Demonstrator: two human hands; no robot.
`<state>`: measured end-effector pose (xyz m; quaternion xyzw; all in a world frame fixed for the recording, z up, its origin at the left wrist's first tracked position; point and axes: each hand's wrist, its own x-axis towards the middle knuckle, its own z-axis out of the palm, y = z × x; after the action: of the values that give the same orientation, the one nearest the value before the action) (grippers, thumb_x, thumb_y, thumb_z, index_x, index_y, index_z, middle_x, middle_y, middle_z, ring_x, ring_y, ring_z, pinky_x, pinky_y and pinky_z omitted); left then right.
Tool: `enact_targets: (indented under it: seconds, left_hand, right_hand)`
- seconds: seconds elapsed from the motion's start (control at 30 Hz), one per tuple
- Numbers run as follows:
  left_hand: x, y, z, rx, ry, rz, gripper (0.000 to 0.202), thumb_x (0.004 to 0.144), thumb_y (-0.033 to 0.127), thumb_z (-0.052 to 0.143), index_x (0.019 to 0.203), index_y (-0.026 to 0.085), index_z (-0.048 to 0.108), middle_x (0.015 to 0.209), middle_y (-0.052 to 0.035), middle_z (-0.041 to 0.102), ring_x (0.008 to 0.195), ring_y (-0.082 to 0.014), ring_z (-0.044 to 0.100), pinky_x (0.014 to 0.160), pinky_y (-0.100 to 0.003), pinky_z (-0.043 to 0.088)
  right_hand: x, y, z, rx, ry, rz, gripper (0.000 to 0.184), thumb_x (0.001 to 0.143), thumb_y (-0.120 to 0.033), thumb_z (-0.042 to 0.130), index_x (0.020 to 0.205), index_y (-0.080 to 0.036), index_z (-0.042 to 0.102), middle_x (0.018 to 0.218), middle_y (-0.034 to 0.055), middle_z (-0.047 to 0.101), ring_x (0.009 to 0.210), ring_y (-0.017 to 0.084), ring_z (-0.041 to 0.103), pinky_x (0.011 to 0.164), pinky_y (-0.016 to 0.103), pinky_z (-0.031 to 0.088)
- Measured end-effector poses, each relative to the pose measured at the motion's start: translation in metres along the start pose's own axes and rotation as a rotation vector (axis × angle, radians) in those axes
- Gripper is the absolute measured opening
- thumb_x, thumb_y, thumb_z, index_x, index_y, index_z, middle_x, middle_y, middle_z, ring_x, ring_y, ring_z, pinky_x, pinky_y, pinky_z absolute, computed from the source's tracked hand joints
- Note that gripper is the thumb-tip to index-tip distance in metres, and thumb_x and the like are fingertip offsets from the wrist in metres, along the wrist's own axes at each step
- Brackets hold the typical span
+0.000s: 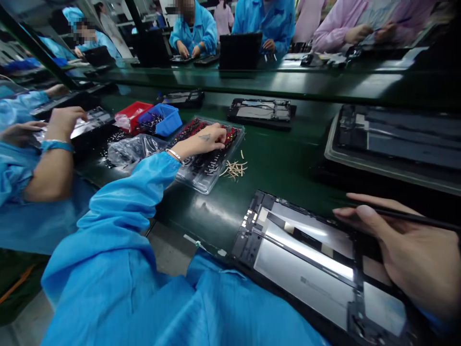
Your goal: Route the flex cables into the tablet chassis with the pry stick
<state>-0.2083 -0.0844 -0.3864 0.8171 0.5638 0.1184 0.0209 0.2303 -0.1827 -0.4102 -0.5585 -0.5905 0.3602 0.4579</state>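
My left hand (207,140) reaches over a clear plastic tray (201,185) of small black and red parts, its fingers curled down at the far right rows. Whatever is between the fingertips is hidden. A thin black tool (406,215) with a slender tip lies in my right hand (418,254), between thumb and fingers. That hand is beside the right edge of an opened tablet (306,278), which lies near me with its silver inner plates and black ribbon cable facing up.
Thin tan strips (235,169) lie beside the tray. Left of it are a plastic bag (135,150), a blue bin (167,120) and a red bin (131,115). More opened devices (261,110) stand farther back; a large stack (399,144) is right. A co-worker's arm (54,163) is left.
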Motion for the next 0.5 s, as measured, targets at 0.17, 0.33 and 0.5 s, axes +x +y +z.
enact_targets:
  seconds: [0.17,0.33,0.5]
  left_hand:
    - [-0.005,0.002,-0.004,-0.007,0.021,0.002,0.007,0.088,0.021,0.063,0.091,0.015,0.060,0.096,-0.0069,0.060,0.087,-0.0188,0.057,0.080,-0.029,0.042]
    - [-0.020,0.013,-0.024,-0.050,-0.025,-0.049,0.017,0.084,0.016,0.064,0.100,0.015,0.063,0.084,-0.0023,0.065,0.075,-0.0149,0.060,0.070,-0.024,0.043]
    - [-0.042,0.071,-0.081,0.130,-0.026,-0.036,0.024,0.095,0.025,0.053,0.106,0.011,0.069,0.089,-0.0025,0.068,0.079,-0.0126,0.061,0.082,-0.028,0.049]
  right_hand:
    - [-0.001,-0.007,-0.003,0.024,-0.063,0.076,0.045,0.078,-0.059,0.076,0.108,-0.026,0.076,0.092,0.0113,0.078,0.091,0.032,0.077,0.095,0.049,0.060]
    - [-0.004,-0.014,-0.005,-0.238,-0.015,-0.195,0.033,0.093,-0.052,0.060,0.101,-0.025,0.078,0.100,0.0110,0.074,0.093,0.026,0.073,0.089,0.045,0.057]
    - [-0.009,-0.048,0.012,-0.070,-0.195,-0.374,0.018,0.098,-0.034,0.059,0.094,-0.023,0.073,0.092,0.0068,0.072,0.097,0.021,0.069,0.087,0.036,0.054]
